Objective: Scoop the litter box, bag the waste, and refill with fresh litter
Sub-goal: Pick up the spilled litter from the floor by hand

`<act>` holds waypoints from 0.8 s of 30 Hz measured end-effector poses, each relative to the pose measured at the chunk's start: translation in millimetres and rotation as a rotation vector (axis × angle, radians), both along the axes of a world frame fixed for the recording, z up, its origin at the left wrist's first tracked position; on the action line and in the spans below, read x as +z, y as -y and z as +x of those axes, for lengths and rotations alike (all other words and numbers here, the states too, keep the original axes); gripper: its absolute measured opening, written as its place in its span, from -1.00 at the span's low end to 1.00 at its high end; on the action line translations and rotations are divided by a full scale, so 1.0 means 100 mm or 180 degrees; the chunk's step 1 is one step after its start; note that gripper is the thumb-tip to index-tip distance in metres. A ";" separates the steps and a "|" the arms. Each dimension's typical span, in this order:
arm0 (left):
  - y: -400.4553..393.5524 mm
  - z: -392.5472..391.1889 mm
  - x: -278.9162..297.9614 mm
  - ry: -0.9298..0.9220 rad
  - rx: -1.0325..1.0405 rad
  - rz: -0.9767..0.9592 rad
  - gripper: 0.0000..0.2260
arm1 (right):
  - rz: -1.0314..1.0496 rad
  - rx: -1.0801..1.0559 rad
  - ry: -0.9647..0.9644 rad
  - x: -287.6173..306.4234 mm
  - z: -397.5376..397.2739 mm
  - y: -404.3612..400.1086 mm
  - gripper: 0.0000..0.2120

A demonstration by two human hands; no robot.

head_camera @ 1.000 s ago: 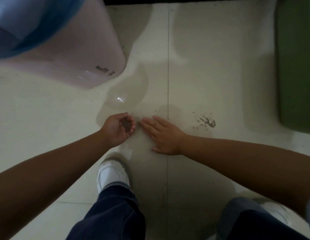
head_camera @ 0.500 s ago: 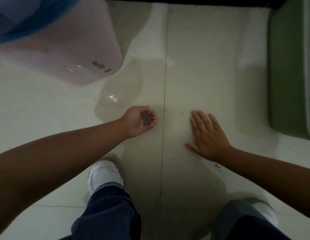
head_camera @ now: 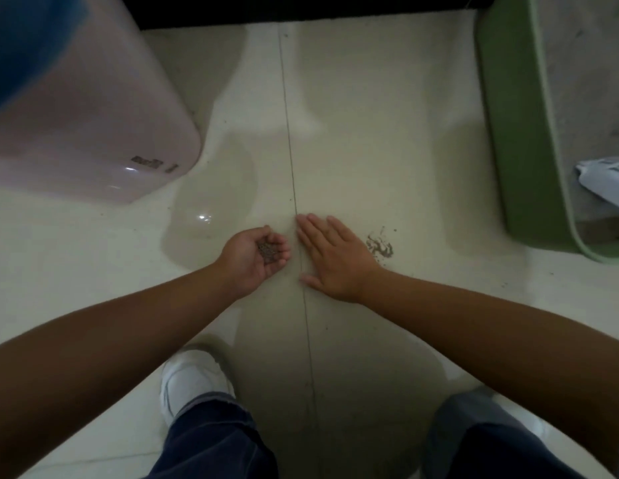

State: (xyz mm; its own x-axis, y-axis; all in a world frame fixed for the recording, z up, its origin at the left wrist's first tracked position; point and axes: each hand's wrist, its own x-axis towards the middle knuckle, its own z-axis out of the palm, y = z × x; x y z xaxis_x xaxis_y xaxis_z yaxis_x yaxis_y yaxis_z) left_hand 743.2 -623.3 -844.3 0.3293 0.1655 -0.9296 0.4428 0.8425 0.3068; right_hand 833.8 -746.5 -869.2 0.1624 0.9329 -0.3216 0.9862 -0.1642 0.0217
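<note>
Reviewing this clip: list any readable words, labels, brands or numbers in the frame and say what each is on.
Dark print near the lower corner of the pink bin: too blurred to read.
Dark lines on the white packet in the green litter box: too small and blurred to tell whether they are text.
Nothing else carries text.

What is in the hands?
The left hand cups loose litter grains in its palm. The right hand lies flat on the floor, holding nothing.
</note>
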 end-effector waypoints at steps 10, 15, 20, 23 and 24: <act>0.13 0.06 0.02 0.0075 -0.0278 -0.0200 -0.63 | -0.0382 -0.0407 -0.0078 0.11 0.39 0.89 -0.23; 0.25 0.12 0.02 0.0042 -0.0592 -0.0286 -0.62 | 0.0215 -0.0727 -0.0555 0.07 0.56 0.88 -0.51; 0.31 0.18 0.02 0.0039 -0.0737 -0.0399 -0.62 | 0.0194 -0.0709 -0.1177 0.08 0.63 0.65 -0.69; 0.31 0.21 0.02 0.0122 -0.0664 -0.0587 -0.64 | 0.0111 -0.0448 -0.1005 0.04 0.56 0.64 -0.65; 0.30 0.22 0.01 0.0153 -0.0631 -0.0646 -0.64 | 0.0030 -0.0476 -0.0996 0.05 0.57 0.65 -0.55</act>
State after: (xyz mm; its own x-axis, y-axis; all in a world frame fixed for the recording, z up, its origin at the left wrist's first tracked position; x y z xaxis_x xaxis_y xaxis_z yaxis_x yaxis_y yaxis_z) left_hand 765.2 -653.7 -843.0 0.3812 -0.0946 -0.9196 0.5941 0.7872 0.1653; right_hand 890.4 -811.2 -864.4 0.1922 0.9093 -0.3690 0.9099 -0.3060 -0.2802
